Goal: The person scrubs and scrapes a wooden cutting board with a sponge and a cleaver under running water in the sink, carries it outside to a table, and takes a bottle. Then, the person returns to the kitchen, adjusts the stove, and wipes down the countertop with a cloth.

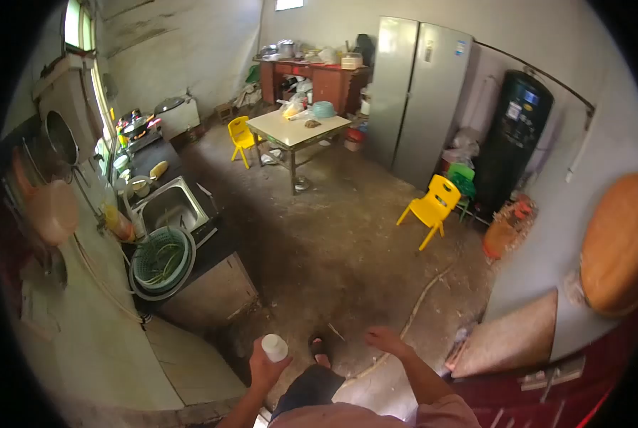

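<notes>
Shows no readable wording or numbers. Carries on the tall silver two-door refrigerator [444, 107] a small blue-and-white sticker [459, 48] and, nearer its middle seam, a pale upright label [429, 50], both illegible. Bears, right of the refrigerator, a white label [512, 110] on the tall dark cylindrical tank [520, 146], too blurred to read.

Left hand [266, 368] gripping, right hand [382, 338] held out ahead

Cup [275, 347]: smooth, matt plastic by its look; lower centre
Sink [178, 210]: shiny metal; left of centre
Basket [140, 258]: openwork plastic; left
Chair [437, 207]: smooth plastic; right of centre
Fridge [434, 100]: smooth, metallic, glossy; upper right
Tank [512, 146]: smooth, glossy; upper right
Floor [347, 242]: rough, matt; centre
</notes>
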Tool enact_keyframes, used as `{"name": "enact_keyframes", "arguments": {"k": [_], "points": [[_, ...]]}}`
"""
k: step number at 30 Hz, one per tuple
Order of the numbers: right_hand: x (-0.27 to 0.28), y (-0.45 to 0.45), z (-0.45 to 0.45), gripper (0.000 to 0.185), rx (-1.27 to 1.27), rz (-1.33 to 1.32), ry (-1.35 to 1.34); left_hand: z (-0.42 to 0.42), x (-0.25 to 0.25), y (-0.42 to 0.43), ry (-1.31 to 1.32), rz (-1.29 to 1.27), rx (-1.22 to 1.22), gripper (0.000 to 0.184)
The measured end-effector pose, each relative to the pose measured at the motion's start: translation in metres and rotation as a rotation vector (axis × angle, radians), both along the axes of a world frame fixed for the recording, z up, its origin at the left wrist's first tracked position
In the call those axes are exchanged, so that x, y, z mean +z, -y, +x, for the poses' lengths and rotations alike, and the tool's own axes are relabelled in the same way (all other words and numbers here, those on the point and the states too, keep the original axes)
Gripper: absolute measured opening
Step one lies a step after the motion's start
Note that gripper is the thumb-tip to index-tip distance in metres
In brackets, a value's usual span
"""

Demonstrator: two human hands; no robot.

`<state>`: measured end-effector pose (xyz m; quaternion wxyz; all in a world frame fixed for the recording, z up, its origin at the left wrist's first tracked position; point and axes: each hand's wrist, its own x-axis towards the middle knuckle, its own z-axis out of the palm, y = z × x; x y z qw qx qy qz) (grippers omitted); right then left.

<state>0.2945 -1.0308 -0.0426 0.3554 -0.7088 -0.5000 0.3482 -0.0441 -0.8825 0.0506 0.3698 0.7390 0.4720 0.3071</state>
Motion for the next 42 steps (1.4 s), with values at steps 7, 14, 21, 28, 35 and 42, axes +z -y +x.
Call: {"name": "enact_keyframes", "arguments": {"k": [7,14,21,28,35,42], "points": [[0.059,-0.239,0.076,0.029,0.420,-0.242,0.303,0.126,-0.007,-0.156,0.065,0.020,0.021,0.071],[-0.090,-0.314,0.305,0.025,0.340,-0.480,0.292,0.221,0.032,-0.315,0.065,-0.124,0.076,0.066],[-0.088,-0.497,0.498,0.037,0.266,-1.054,0.584,0.302,0.029,-0.495,0.136,-0.218,0.412,0.065],[-0.084,-0.900,0.459,0.034,0.407,-0.521,0.676,0.344,0.052,-0.652,0.019,-0.067,0.668,0.071],[-0.015,-1.190,0.302,0.031,0.954,-0.138,0.284,0.340,0.006,-0.847,0.030,-0.007,0.764,0.070],[-0.028,-1.408,0.322,0.030,1.119,-0.198,0.527,0.338,0.010,-1.101,0.183,-0.032,0.823,0.067]]}}
